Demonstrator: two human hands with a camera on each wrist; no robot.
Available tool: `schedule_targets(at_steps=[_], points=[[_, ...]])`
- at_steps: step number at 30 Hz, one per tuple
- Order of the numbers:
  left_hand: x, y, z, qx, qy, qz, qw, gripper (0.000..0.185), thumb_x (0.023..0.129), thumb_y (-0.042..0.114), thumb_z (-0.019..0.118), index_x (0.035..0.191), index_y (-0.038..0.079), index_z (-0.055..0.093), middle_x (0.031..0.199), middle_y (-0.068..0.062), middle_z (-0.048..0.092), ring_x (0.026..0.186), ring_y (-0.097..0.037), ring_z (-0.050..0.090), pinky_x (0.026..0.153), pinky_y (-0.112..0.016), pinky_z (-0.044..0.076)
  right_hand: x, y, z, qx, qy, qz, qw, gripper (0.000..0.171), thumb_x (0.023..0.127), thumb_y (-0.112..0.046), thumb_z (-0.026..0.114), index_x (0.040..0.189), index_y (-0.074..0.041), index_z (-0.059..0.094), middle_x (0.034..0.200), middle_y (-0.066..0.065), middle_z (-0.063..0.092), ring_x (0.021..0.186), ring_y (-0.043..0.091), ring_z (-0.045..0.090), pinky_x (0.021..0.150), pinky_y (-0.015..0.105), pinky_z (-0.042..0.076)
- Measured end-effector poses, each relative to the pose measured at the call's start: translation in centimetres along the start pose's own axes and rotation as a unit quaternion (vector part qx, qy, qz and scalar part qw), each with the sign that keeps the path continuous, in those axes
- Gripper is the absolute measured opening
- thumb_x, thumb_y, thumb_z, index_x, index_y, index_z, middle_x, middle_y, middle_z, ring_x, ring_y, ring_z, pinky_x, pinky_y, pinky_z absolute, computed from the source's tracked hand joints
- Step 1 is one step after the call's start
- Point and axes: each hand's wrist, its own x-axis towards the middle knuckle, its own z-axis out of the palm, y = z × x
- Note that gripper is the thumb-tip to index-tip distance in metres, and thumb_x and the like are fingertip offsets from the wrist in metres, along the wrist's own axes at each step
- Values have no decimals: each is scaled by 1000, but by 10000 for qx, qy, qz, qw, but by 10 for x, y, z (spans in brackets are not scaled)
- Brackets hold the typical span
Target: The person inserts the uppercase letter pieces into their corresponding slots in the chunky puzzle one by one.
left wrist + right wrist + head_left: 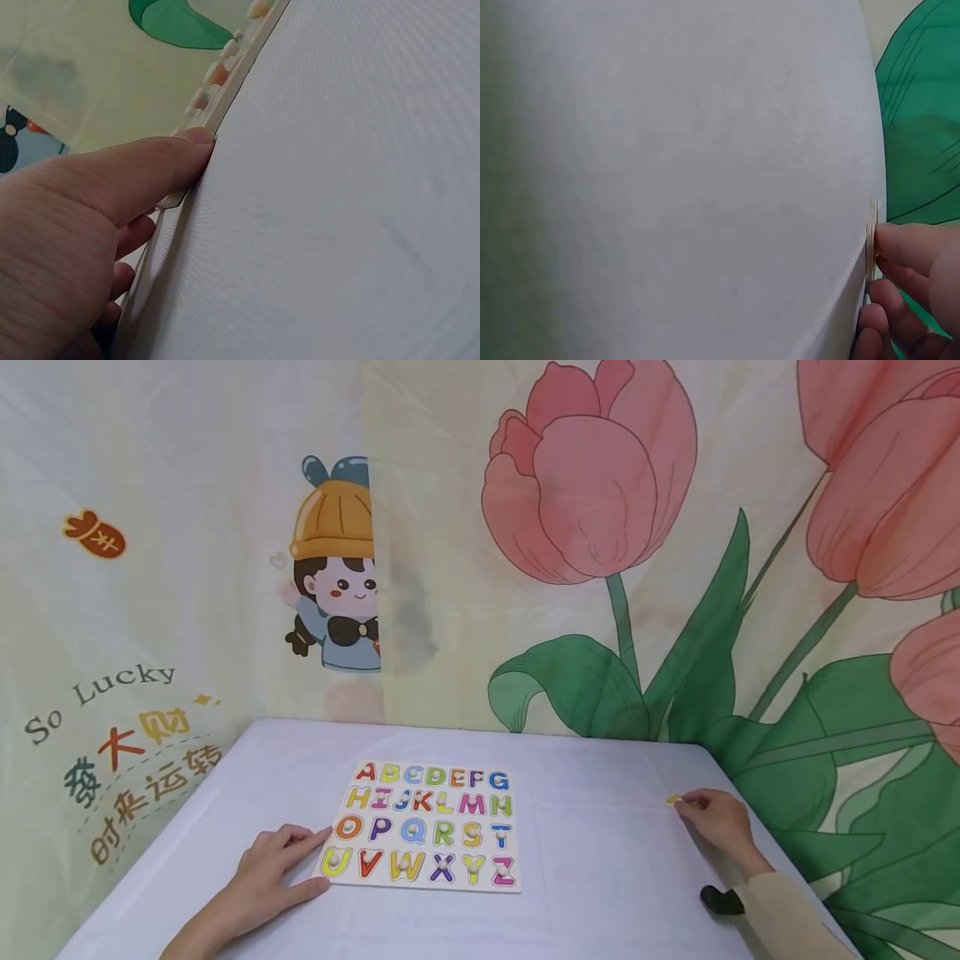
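Note:
A white alphabet puzzle board [420, 887] lies on the table, with rows of coloured letters A to Z and small knobs on many of them. My left hand [266, 878] rests at the board's left side, its thumb and index finger touching the edge. In the left wrist view the thumb [161, 161] lies against the board's rim [236, 82]. Far to the right of the board, my right hand [722, 822] pinches a small yellow piece [673, 799] just at the table surface. Edge-on in the right wrist view, that piece [871, 244] looks thin and wooden; its shape is hidden.
A white cloth [600, 860] covers the table. Behind it hang curtains printed with large tulips [600, 485] and a cartoon figure [341, 568]. A black object [722, 900] sits by the right wrist, next to the beige sleeve [791, 914].

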Motion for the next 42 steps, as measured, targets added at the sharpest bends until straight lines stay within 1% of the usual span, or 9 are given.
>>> schedule_targets(at_steps=[3,8,13,17,24,28,32,36,42], points=[[0,0,0,0,-1,-24,10000,77,82,60,84,146,20,67,126,3,56,111,-21,44,91,-48,38,1,-2,1,6,57,-40,10000,29,96,-20,76,106,8,76,93,18,71,84,31,63,67,35,47],[-1,-2,1,-3,60,-6,10000,77,82,60,85,146,20,67,126,3,56,112,-22,45,91,-48,38,4,-13,-1,61,121,-305,9994,26,95,-17,77,105,7,78,93,18,73,82,28,64,65,34,48],[-1,-3,1,-11,95,-10,10000,76,82,59,85,146,20,68,125,3,56,112,-22,45,91,-49,38,1,-41,-4,338,-87,-461,9983,26,96,-16,76,111,5,77,98,19,74,81,26,63,60,32,50],[-1,-2,0,-24,40,-47,10000,77,82,60,85,146,20,67,125,3,56,112,-22,45,91,-49,38,-2,-70,1,476,-232,-612,9967,24,97,-16,77,112,2,79,99,16,74,85,26,64,63,31,51],[-2,-1,0,-17,2,-66,10000,77,83,60,84,146,20,67,124,4,55,112,-21,44,91,-48,38,-7,-124,24,780,-446,-999,9909,16,94,-16,82,107,-7,82,100,7,74,89,22,62,74,32,52],[-1,0,1,-60,110,44,9999,75,83,58,85,145,20,68,123,5,55,111,-20,44,90,-46,37,-10,-156,39,955,-604,-1310,9849,14,92,-16,85,105,-10,83,94,2,73,86,18,61,74,28,52],[0,0,3,-53,123,95,9999,75,83,58,85,145,20,68,123,6,55,111,-19,44,90,-46,37,-12,-183,54,1058,-798,-1351,9819,13,91,-16,86,103,-12,84,92,-1,71,85,17,59,74,29,52],[0,1,4,-26,3,-6,10000,77,83,63,83,147,22,67,125,7,55,112,-19,44,92,-47,38,-15,-194,68,990,-966,-1259,9823,13,89,-16,88,101,-14,84,89,-3,69,84,16,58,74,30,51],[0,0,2,-30,56,-16,10000,77,83,61,84,146,22,67,125,6,55,112,-19,44,92,-47,38,-22,-195,82,805,-1332,-1106,9816,10,89,-16,88,98,-15,84,87,-4,66,83,16,56,71,29,49]])
